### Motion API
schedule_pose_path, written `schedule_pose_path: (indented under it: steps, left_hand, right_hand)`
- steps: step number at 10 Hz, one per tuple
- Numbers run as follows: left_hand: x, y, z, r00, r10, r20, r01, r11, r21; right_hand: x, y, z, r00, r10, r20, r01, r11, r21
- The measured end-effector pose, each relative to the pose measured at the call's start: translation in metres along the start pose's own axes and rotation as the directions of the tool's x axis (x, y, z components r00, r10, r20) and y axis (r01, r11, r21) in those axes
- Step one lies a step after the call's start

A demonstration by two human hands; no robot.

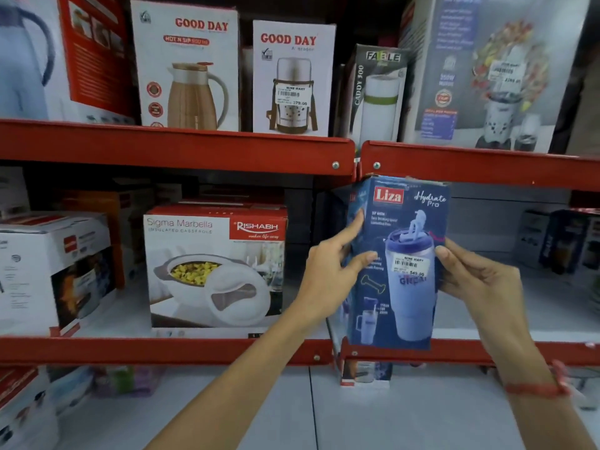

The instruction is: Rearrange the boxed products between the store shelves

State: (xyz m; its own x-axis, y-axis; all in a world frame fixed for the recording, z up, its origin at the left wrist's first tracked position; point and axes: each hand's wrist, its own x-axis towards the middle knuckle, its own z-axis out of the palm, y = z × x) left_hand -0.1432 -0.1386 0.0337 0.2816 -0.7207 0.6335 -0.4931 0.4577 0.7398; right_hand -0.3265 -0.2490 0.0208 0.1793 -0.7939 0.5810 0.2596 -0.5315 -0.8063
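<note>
Two hands, the left hand [328, 274] and the right hand [480, 280], hold one blue box [399, 264]. The top shelf [181, 147] has five boxes in front. Two of them say Good Day. One red band [535, 388] is on the right wrist.

**A shop's housewares aisle**

Red metal shelves [175, 147] carry boxed kitchenware in rows: Good Day flask boxes [185, 64], a Rishabh casserole box [216, 267], a Liza tumbler box [397, 261]. Barcoded price stickers [409, 264] mark the boxes as retail stock.
</note>
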Motion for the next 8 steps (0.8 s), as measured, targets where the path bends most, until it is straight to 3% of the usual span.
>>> schedule_pose_path:
  steps: [3,6,7,8]
  left_hand:
    - [0.018,-0.058,0.02,0.987,-0.115,-0.108,0.102,0.988,-0.117]
    - [0.007,-0.073,0.025,0.982,-0.152,-0.111,0.132,0.977,-0.166]
    - [0.002,-0.073,0.025,0.985,-0.163,-0.061,0.156,0.981,-0.113]
    - [-0.011,-0.059,0.019,0.987,-0.136,-0.081,0.134,0.991,-0.031]
  right_hand:
    - [0.029,0.073,0.018,0.999,0.045,-0.026,-0.046,0.999,-0.012]
    - [0.018,0.089,0.021,0.998,0.016,-0.053,-0.022,0.994,-0.109]
    - [0.014,0.083,0.022,0.998,0.017,-0.058,-0.031,0.971,-0.237]
    - [-0.004,0.055,0.037,0.985,-0.151,-0.089,0.082,0.845,-0.528]
